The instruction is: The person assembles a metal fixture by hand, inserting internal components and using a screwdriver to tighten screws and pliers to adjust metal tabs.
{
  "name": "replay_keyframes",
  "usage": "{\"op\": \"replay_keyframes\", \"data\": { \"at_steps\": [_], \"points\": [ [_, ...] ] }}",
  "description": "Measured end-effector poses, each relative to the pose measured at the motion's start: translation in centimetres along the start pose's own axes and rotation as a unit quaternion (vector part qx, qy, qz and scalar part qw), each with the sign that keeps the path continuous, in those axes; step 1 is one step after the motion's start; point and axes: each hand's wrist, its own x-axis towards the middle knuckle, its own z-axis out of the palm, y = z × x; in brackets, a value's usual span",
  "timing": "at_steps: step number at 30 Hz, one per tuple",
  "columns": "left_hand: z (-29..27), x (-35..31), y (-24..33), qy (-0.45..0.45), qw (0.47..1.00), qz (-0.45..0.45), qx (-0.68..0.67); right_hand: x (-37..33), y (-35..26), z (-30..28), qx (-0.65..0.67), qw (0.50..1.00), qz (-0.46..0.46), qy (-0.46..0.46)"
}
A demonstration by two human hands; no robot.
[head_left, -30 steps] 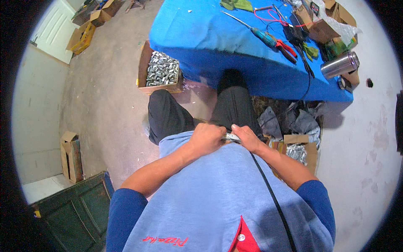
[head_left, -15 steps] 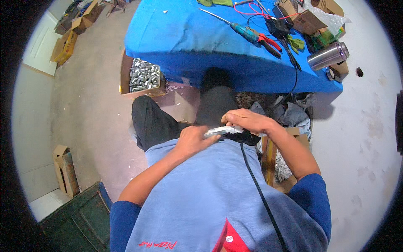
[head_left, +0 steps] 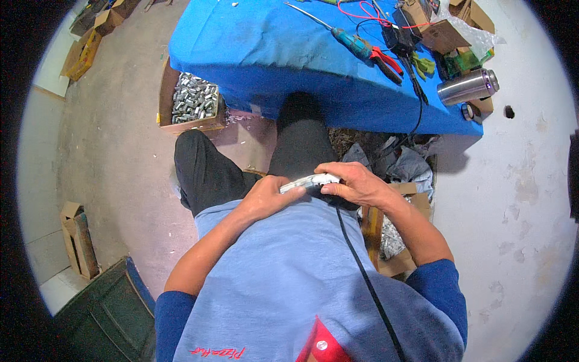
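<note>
Over my lap, both hands hold a slim, slightly curved white casing [head_left: 307, 180] with a dark part along its near side. My left hand [head_left: 266, 198] is closed around its left end, the thumb pressed along the near edge. Its right end sits in my right hand [head_left: 357, 184], fingers over the top and thumb underneath. Details of the casing are too small to make out. A black cable [head_left: 366, 271] runs from below my right hand down across my blue shirt; where its upper end goes is hidden.
Ahead stands a table with a blue cloth [head_left: 241, 36], holding a screwdriver [head_left: 310, 16], red-handled pliers [head_left: 386, 63] and a steel flask [head_left: 467, 87]. A cardboard box [head_left: 196, 125] of small metal pieces is left of my legs. Another box [head_left: 401, 265] stands right, near the wall [head_left: 512, 199].
My right hand has shifted its grip, its thumb now under the casing's right end. More of the casing's white top shows. The whole view has moved slightly.
</note>
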Motion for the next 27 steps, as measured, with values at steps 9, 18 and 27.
{"op": "replay_keyframes", "data": {
  "at_steps": [9, 18, 27],
  "points": [
    [0.1, -0.7, 0.3, 0.093, 0.988, 0.106, 0.066, -1.5, 0.6, 1.1, 0.098, 0.989, 0.059, 0.098],
    [0.5, -0.9, 0.2, 0.179, 0.952, 0.212, 0.129, -2.8, 1.3, 3.1, 0.143, 0.967, 0.037, 0.206],
    [0.4, -1.0, 0.1, 0.101, 0.986, 0.129, 0.025, -2.6, -0.3, 2.2, 0.041, 0.976, -0.014, 0.212]
  ]
}}
